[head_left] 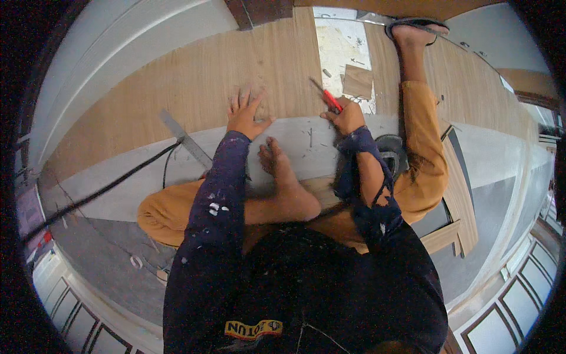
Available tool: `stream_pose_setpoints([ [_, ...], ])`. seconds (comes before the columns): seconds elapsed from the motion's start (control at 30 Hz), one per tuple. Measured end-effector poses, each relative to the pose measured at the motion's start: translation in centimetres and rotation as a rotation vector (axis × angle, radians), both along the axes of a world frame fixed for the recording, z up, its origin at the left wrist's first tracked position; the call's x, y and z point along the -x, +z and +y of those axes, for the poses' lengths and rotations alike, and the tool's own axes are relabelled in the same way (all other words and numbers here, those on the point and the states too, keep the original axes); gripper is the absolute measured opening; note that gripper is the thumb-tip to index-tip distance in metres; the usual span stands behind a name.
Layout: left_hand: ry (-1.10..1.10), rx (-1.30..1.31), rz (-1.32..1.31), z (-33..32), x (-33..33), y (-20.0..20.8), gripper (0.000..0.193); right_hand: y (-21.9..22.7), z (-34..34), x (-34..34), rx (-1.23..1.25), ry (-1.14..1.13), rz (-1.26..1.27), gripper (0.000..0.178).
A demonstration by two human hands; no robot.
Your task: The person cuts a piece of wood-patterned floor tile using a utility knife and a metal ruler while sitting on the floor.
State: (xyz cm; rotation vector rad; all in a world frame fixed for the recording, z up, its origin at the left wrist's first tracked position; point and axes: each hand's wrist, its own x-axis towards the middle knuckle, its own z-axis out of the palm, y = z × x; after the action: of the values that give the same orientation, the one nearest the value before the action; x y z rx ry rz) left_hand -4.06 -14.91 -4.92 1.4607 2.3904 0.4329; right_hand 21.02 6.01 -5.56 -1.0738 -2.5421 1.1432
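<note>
My left hand [246, 115] lies flat on the wood-look floor planks [194, 82], its fingers spread and nothing under them but the plank surface. In my right hand [350, 117] is a red-handled tool [332, 101] with a narrow dark tip pointing up and to the left; whether it is a knife or a screwdriver I cannot tell. The tip hovers over or rests on the planks, close to the edge of a pale uncovered strip [336, 44]. A small square offcut of plank [358, 82] lies on that strip, just beyond my right hand.
A metal ruler [184, 137] lies left of my left forearm, beside a black cable [112, 186]. My bare foot [289, 183] is between my arms; my other foot wears a sandal [420, 26]. Cut plank pieces [463, 209] lie at the right. Small scraps dot the grey floor.
</note>
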Motion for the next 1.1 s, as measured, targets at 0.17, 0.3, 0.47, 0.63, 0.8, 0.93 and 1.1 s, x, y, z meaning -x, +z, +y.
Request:
stream_pose_setpoints([
  [0.17, -0.052, -0.011, 0.015, -0.8, 0.9, -1.5, 0.09, 0.9, 2.2, 1.7, 0.282, -0.031, 0.045, 0.055],
  [0.3, -0.027, 0.0, 0.032, -0.9, 0.8, -1.6, 0.091, 1.9, 2.0, 2.4, 0.147, 0.061, -0.099, 0.061],
  [0.47, -0.035, -0.007, 0.032, -0.8, 0.6, -1.4, 0.093, 2.0, 0.7, 2.7, 0.081, -0.028, -0.064, 0.059],
  [0.63, -0.008, -0.012, 0.06, 0.2, 0.2, -1.3, 0.1, 1.6, 0.7, 2.6, 0.079, -0.057, -0.045, 0.061],
  [0.8, 0.243, 0.134, 0.018, 6.1, -4.6, 0.2, 0.127, 2.3, 1.2, 2.8, 0.103, -0.061, -0.057, 0.06],
  [0.93, 0.271, 0.025, 0.039, 6.5, -5.5, -0.6, 0.135, 1.6, 0.8, 2.6, 0.109, -0.065, -0.044, 0.058],
  [1.1, 0.191, 0.063, 0.067, 5.1, -6.4, -1.1, 0.132, 2.2, 0.1, 2.6, 0.162, -0.083, -0.013, 0.063],
])
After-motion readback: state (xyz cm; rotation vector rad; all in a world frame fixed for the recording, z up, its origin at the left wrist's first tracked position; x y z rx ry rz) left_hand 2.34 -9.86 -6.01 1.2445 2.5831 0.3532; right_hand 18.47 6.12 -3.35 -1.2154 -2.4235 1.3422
